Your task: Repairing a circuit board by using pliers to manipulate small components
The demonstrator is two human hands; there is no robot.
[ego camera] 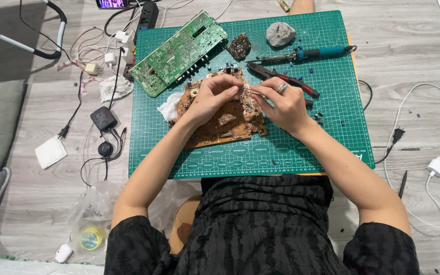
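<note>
Tiny part pinched between left hand [211, 98] and right hand [282, 105]: too small to identify. Brown circuit board [225, 125] partly covered by both. Phone [111, 3] at 11 o'clock cut by top edge.

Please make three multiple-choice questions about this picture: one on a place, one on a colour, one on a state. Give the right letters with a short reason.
1. Where does the grey stone lie?
A. on the green cutting mat
B. on the floor
C. on the lap

2. What colour is the soldering iron handle?
A. red
B. teal
C. white

3. What are the left hand and right hand doing?
A. resting apart
B. pinching a small part over the brown circuit board
C. holding the pliers

A: stone on mat's far edge. B: teal grip. B: fingertips meet above board.
</note>
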